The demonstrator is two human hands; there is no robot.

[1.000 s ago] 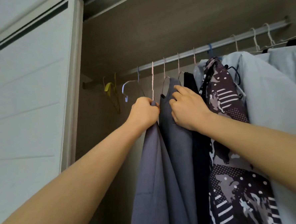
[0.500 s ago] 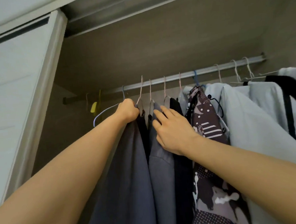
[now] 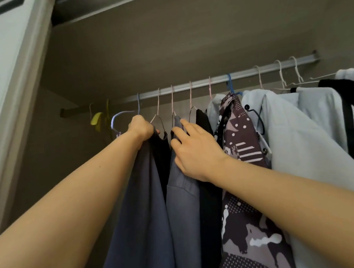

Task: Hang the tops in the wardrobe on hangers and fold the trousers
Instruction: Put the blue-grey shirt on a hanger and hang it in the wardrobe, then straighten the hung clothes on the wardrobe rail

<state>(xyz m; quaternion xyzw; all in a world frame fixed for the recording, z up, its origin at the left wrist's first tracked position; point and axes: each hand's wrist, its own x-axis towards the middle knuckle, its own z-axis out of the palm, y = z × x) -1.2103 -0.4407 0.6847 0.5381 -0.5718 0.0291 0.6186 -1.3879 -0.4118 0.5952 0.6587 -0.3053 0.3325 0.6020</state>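
My left hand (image 3: 141, 128) grips the top of a dark blue-grey top (image 3: 143, 208) right under the wardrobe rail (image 3: 200, 85), beside a pale blue hanger hook (image 3: 117, 121). A second grey top (image 3: 181, 206) hangs on a pink hanger (image 3: 172, 101) just to its right. My right hand (image 3: 193, 151) rests on that grey top's shoulder with its fingers spread and lightly bent. Between the two tops hangs a black garment (image 3: 162, 147).
Further right on the rail hang a black top (image 3: 208, 194), a patterned dark shirt (image 3: 244, 171), pale blue shirts (image 3: 297, 143) and a white garment with black stripes (image 3: 353, 119). A yellow hanger (image 3: 97, 118) sits at the rail's left end. The white sliding door (image 3: 7, 82) borders the left.
The view has tilted up and closed in on the rail. My left hand raised the blue-grey top to the rail, and my right hand's fingers uncurled to lie on the grey top.
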